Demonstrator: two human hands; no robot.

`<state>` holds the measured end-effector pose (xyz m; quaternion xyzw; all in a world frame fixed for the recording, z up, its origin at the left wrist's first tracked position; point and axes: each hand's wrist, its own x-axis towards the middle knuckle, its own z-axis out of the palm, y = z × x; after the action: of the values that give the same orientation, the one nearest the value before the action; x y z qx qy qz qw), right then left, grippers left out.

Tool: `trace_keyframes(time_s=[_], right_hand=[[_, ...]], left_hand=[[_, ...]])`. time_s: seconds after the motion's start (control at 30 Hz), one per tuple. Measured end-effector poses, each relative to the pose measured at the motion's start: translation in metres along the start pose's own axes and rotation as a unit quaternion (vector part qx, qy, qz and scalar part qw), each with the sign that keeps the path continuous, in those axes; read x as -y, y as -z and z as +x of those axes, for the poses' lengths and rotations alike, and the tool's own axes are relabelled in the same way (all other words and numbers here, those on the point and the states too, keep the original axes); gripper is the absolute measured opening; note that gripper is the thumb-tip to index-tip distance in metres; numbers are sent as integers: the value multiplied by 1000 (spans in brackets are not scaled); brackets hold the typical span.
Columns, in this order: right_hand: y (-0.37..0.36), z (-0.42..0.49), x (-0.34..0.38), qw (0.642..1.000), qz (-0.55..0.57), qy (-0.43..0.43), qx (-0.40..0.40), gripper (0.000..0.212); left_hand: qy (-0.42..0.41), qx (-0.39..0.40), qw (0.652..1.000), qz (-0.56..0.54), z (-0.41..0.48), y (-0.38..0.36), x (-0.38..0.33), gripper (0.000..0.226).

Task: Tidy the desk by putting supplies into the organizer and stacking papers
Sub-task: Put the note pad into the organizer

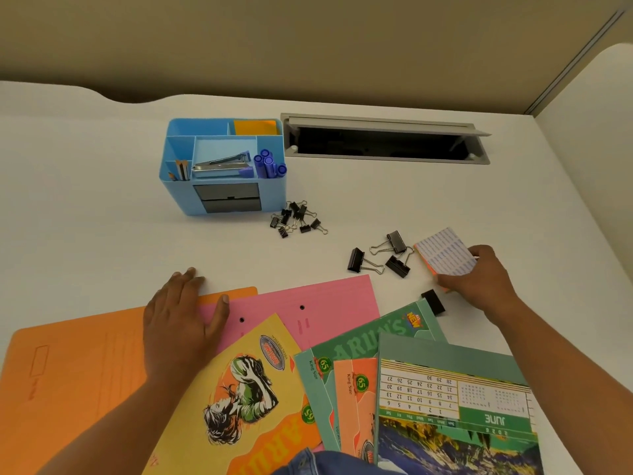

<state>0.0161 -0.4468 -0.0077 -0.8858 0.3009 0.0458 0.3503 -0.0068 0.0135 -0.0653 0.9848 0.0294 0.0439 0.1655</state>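
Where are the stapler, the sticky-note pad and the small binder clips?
stapler (pixel 214 167): head view, metal body.
sticky-note pad (pixel 445 255): head view, printed top face.
small binder clips (pixel 300 212): head view, middle of pile.

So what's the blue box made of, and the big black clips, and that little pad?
The blue organizer looks like smooth moulded plastic: even colour, rounded corners. The big binder clips look like black-painted metal with shiny wire handles. The pad in the right hand looks like stacked matte paper, orange at its edges.
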Motion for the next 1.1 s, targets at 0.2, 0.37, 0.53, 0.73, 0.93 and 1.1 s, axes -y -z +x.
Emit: trace_keyframes(time_s=[0.2,0.37,0.53,0.73,0.93,1.1], right_hand=[[0,4,1,988,151,-37,-12,62],[6,5,7,966,244,-78,-34,34],[31,-1,47,923,376,-60,-65,32],[40,-11,139,895,440,43,59,54],[1,-12,252,912,340,221,70,22],[-47,1,335,914,146,376,35,19]], left_hand=[[2,3,1000,3,0,0,-1,68],[2,2,1000,1,0,1,1,68],[10,9,1000,-1,0,2,1,68],[16,24,1000,-4,-2,3,0,70],[17,33,999,-9,-3,6,0,67],[18,43,999,-10,-3,7,-1,65]])
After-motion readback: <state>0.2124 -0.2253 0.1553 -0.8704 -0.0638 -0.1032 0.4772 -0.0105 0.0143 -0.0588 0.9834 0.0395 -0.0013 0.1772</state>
